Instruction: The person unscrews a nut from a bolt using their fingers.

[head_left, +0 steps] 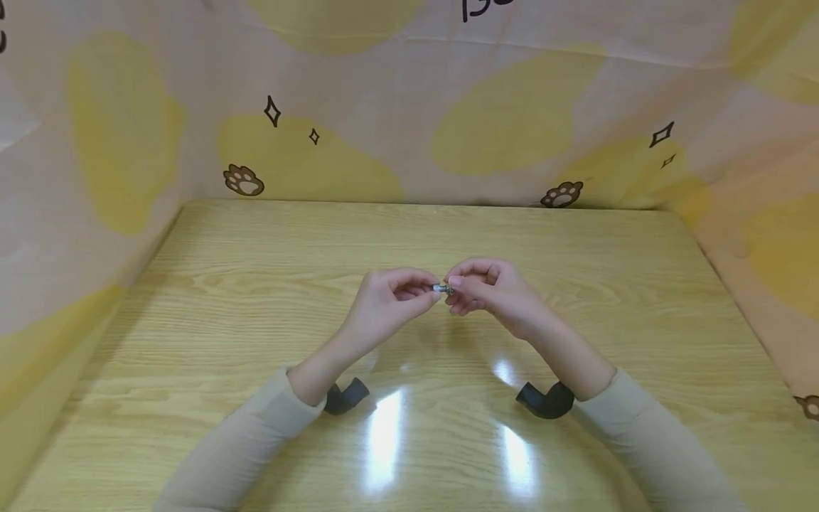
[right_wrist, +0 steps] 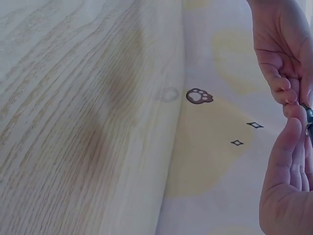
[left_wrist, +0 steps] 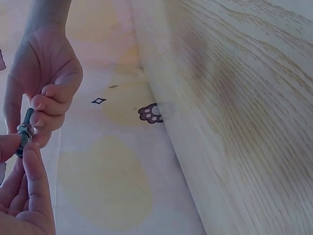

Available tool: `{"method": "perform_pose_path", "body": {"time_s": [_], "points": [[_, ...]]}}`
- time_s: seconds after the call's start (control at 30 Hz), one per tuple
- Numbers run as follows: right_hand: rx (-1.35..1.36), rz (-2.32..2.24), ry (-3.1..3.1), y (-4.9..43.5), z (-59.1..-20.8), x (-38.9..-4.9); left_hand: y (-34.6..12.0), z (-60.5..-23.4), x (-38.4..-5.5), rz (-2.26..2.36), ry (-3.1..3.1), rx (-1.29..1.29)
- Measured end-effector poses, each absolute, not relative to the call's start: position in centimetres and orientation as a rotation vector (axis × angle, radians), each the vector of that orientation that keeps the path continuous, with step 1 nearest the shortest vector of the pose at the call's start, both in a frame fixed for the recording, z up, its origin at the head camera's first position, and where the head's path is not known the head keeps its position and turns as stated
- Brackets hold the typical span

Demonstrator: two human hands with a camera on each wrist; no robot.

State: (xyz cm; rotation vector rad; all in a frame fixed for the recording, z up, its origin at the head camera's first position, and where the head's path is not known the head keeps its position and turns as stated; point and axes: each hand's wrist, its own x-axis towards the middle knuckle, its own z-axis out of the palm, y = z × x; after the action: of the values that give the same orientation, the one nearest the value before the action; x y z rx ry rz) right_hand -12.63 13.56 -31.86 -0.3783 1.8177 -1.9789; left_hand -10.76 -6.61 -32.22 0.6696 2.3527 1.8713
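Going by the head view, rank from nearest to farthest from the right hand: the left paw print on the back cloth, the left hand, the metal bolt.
1. Metal bolt, just left of the right hand.
2. Left hand, on the bolt's other side.
3. Left paw print, upper left.

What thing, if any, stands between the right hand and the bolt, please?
Nothing visible stands in the way. The left hand pinches one end of the bolt, and the right hand is curled about the other end, with no other thing seen between them.
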Motion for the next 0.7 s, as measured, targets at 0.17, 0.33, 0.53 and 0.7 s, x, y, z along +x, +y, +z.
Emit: {"method": "perform_pose_path", "body": {"time_s": [0.17, 0.33, 0.53, 0.7], "points": [[-0.445, -1.986, 1.843, 13.51, -32.13, -12.56, -6.74, -32.2, -10.65, 1.866, 2.347, 0.686], [-0.505, -1.986, 1.834, 13.68, -32.12, -12.49, -6.81, -32.28, -10.58, 1.862, 2.355, 0.722], [-0.421, -1.995, 1.827, 13.47, -31.8, -12.37, -6.76, -32.35, -10.51, 1.859, 2.37, 0.702], [-0.398, -2.075, 1.812, 13.35, -31.65, -12.2, -6.65, -32.26, -10.44, 1.859, 2.368, 0.688]]}}
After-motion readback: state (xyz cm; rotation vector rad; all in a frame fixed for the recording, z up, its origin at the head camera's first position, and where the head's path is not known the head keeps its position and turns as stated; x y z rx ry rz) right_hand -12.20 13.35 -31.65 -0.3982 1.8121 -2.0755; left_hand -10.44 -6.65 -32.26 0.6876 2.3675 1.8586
